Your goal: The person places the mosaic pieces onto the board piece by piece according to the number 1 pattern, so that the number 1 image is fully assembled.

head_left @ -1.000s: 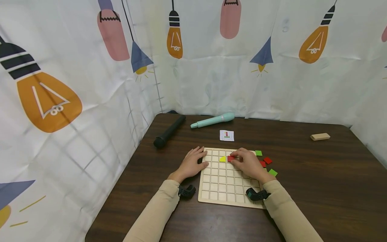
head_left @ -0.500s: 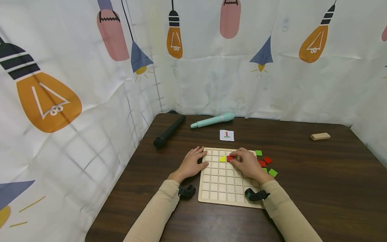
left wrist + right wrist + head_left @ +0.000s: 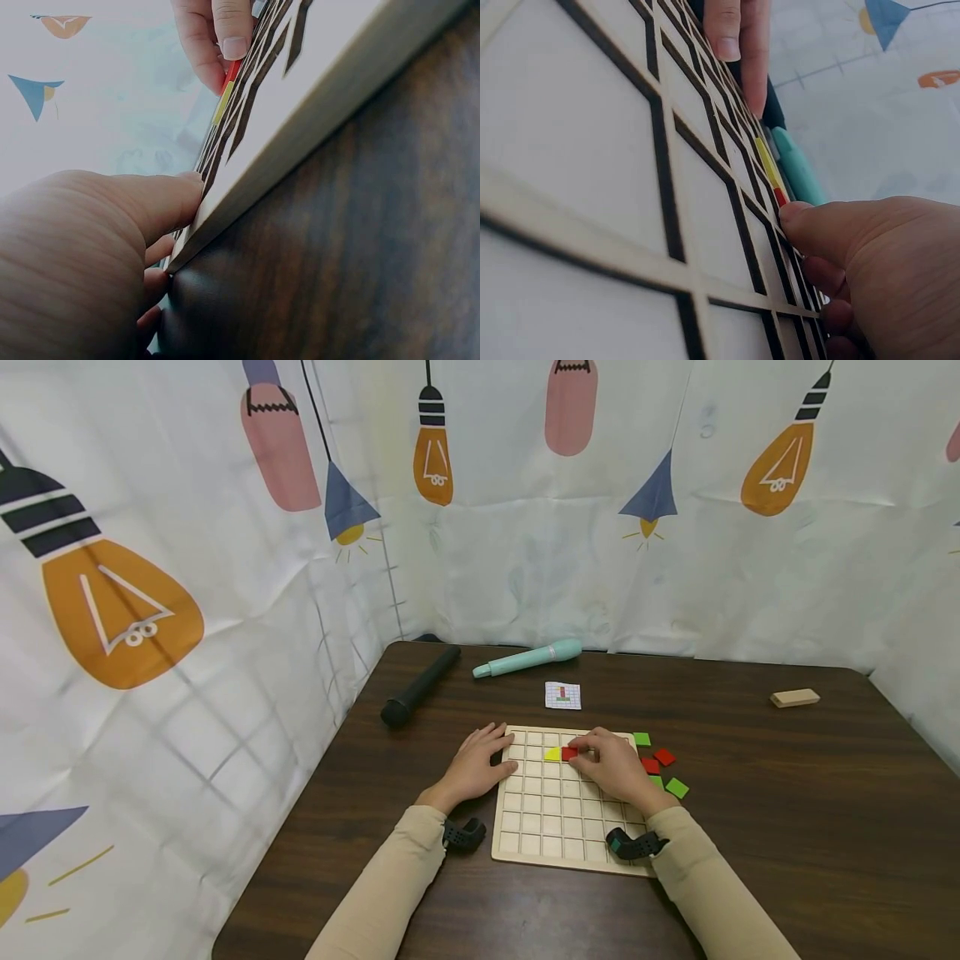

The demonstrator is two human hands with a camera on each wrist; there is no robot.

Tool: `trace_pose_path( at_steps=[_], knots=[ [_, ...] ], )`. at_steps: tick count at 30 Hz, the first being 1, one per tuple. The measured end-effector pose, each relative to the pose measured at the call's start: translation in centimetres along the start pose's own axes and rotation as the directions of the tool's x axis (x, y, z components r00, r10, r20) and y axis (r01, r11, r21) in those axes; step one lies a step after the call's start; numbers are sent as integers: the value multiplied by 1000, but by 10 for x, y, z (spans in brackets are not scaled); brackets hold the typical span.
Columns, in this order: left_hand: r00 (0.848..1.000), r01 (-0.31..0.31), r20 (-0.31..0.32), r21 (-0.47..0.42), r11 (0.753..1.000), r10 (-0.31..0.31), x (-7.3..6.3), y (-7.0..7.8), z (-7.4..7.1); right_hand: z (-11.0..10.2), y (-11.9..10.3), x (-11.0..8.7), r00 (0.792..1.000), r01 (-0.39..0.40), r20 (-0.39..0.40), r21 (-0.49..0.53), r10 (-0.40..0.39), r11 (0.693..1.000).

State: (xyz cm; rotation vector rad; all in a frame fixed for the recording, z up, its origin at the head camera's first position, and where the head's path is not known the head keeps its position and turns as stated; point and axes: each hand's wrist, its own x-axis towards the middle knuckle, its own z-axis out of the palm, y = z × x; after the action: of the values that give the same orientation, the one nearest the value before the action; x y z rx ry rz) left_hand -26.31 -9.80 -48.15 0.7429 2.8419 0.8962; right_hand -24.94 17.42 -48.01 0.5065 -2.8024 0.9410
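A pale wooden grid board (image 3: 531, 822) lies flat on the dark table. A yellow tile with a rounded corner (image 3: 552, 754) sits in a cell of the board's upper part. Just right of it is a red square tile (image 3: 569, 753), which my right hand (image 3: 615, 766) pinches between thumb and fingers at the board surface. My left hand (image 3: 471, 766) rests at the board's upper left edge, fingers extended and thumb on the rim; in the left wrist view its thumb (image 3: 169, 202) touches the edge. The right wrist view shows the red tile (image 3: 781, 196) partly under the right thumb.
Loose green tiles (image 3: 677, 788) and red tiles (image 3: 664, 758) lie right of the board. Behind it is a printed pattern card (image 3: 562, 696). Farther back are a black microphone (image 3: 420, 687) and a mint-green microphone (image 3: 527, 659). A wooden block (image 3: 795, 698) lies at the back right.
My right hand has shifted the red tile slightly left, nearer the yellow tile. The left hand stays at the board's edge.
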Motion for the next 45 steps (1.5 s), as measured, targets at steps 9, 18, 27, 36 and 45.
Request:
trace_pose_path(
  at_steps=[9, 18, 27, 36, 45],
  knots=[
    [1000, 8, 5, -1, 1000, -8, 0, 1, -1, -2, -1, -1, 1000, 7, 19, 13, -7, 1000],
    [1000, 17, 6, 6, 1000, -17, -1, 2, -1, -8, -4, -1, 998, -9, 68, 45, 6, 999],
    [1000, 10, 3, 1, 1000, -10, -1, 2, -1, -29, 1, -4, 995, -37, 98, 95, 28, 995],
    [1000, 21, 3, 11, 1000, -21, 1, 3, -1, -55, 14, -8, 997, -57, 49, 112, 52, 992],
    [1000, 10, -1, -3, 1000, -10, -1, 4, -2, -79, 34, -18, 996, -89, 27, 91, 87, 992]
  ],
)
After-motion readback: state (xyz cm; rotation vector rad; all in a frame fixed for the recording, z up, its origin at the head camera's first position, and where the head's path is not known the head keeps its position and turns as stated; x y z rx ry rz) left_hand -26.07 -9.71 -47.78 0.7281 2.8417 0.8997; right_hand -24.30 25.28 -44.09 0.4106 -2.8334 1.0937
